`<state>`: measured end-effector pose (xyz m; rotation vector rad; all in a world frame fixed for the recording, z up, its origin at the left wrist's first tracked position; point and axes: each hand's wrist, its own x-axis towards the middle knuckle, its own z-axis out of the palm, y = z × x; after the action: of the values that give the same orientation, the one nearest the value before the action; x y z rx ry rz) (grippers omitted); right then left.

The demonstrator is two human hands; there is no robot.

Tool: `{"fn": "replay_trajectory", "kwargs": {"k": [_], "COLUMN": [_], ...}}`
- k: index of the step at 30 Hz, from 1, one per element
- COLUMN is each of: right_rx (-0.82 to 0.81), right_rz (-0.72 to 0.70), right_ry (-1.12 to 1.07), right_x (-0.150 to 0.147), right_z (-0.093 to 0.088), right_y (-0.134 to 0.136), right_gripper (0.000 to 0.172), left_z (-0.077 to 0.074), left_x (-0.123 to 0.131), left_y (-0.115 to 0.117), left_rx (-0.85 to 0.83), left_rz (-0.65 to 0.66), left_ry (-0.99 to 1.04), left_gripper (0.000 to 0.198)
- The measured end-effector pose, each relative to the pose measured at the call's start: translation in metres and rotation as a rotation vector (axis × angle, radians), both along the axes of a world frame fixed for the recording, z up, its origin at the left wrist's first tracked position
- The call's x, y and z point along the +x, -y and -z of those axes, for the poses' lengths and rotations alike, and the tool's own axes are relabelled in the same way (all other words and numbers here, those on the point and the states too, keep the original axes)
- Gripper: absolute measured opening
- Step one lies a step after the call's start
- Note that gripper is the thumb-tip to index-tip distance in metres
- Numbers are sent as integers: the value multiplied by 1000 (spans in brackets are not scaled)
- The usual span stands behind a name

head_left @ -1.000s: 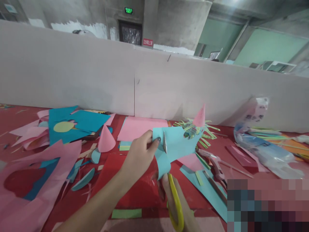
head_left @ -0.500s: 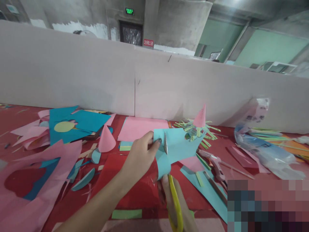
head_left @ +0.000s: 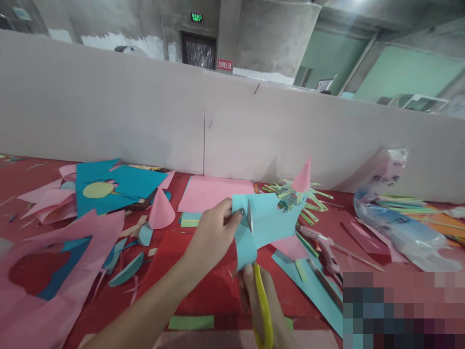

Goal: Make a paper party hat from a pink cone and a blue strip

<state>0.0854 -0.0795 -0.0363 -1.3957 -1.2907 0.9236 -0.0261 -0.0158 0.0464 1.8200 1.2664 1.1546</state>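
A: Where's the light-blue paper (head_left: 275,220)?
B: Held up over the far edge of the red sheet (head_left: 218,296), its lower left part curling down

A: And the left hand (head_left: 215,225)?
B: Above the red sheet's far part as well. Thumb and fingers are pinched on the paper's left edge, just beside a blade

A: What's the right hand (head_left: 251,290) up to?
B: It's over the near part of the red sheet, fingers closed around the yellow handle of the scissors (head_left: 263,293). One blade shows upright against the paper; the curl hides the rest, so I can't tell how wide the blades stand

A: Anything beyond the red sheet?
B: A pink sheet (head_left: 218,192) lies flat there. Left of that, a pink cone (head_left: 161,212) stands point up; over to the right, a second cone (head_left: 302,178) sits on a bunch of green strips (head_left: 309,215)

A: And to the right of the red sheet?
B: A pink glue gun (head_left: 330,251) on its side near it, then a clear plastic bag (head_left: 403,224) well apart

A: On the near side?
B: A flat green piece (head_left: 191,322), just beside the red sheet's near edge
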Motion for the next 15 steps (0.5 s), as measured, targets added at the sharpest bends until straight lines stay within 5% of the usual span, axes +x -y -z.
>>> {"fn": "replay_trajectory", "kwargs": {"k": [15], "right_rx": [-91], "right_rz": [3], "right_ry": [-85], "right_x": [0], "right_z": [-5], "right_y": [4], "right_gripper": [51], "left_z": [0], "left_x": [-1], "left_y": [-2], "left_rx": [-31], "left_rz": [10], "left_ry": [-11], "left_gripper": [15]}}
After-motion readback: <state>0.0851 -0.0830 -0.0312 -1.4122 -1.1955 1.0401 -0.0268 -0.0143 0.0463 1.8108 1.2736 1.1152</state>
